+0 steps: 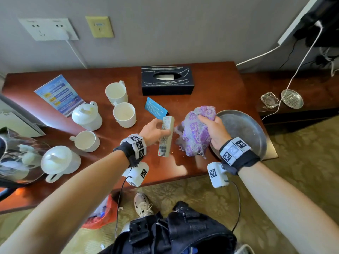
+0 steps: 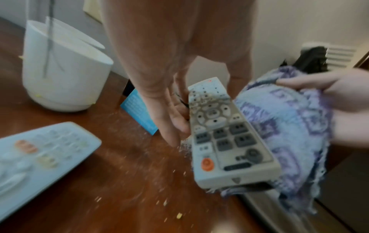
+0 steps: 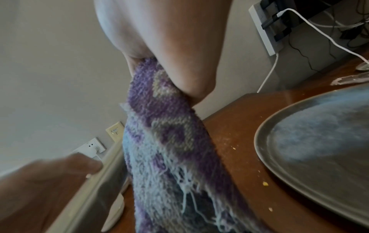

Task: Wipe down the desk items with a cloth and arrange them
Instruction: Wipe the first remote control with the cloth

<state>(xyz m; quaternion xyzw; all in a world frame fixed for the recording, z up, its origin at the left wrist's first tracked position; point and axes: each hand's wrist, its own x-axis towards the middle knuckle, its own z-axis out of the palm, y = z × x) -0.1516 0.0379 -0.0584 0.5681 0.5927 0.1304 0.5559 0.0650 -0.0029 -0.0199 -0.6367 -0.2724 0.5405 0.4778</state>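
My left hand (image 1: 157, 129) holds a grey-white remote (image 1: 166, 136) above the wooden desk (image 1: 216, 88), buttons facing up. In the left wrist view the fingers (image 2: 169, 113) curl under the remote (image 2: 225, 134), which shows dust and crumbs among its buttons. My right hand (image 1: 211, 129) grips a bunched purple patterned cloth (image 1: 194, 132) right beside the remote's right edge. The cloth (image 3: 169, 149) hangs frayed below the right hand (image 3: 169, 47). A second pale remote (image 2: 40, 154) lies on the desk to the left.
Three white cups (image 1: 124, 114), two lidded mugs (image 1: 86, 116), a black tissue box (image 1: 167, 80), a blue card (image 1: 156, 108) and a leaflet (image 1: 58, 94) sit on the desk. A round metal tray (image 1: 244, 129) lies at the right edge. Crumbs dot the wood. A shiny kettle (image 1: 16, 158) stands far left.
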